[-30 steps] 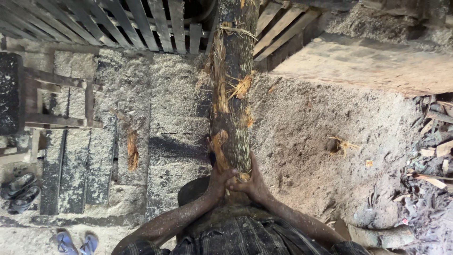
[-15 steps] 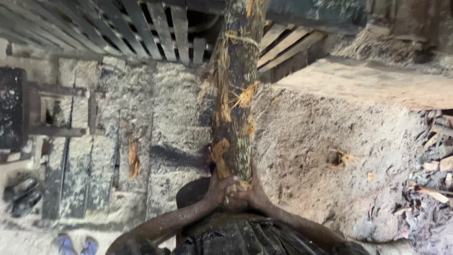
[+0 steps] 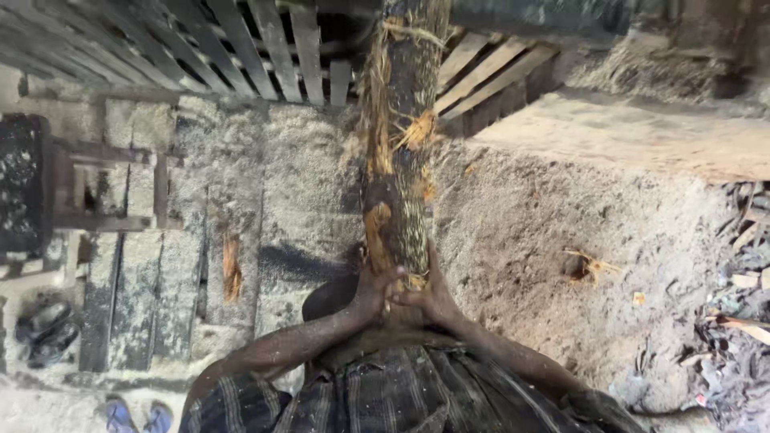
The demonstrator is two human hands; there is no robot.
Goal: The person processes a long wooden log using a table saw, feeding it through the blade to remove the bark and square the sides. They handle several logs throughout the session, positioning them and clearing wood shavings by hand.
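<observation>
Between your two hands stands the rough log (image 3: 399,160), upright and running away from you toward the slatted planks (image 3: 241,48) above. Your left hand (image 3: 370,293) wraps its near end from the left; your right hand (image 3: 433,295) clasps it from the right, fingertips meeting in front. Against the frames from a second ago, both hands sit slightly higher on the bark and closer together: grip tightened, log unmoved. Orange fibres (image 3: 377,224) hang just above your left hand. Below left, blue sandals (image 3: 136,415), probably a pair, lie on dusty ground.
</observation>
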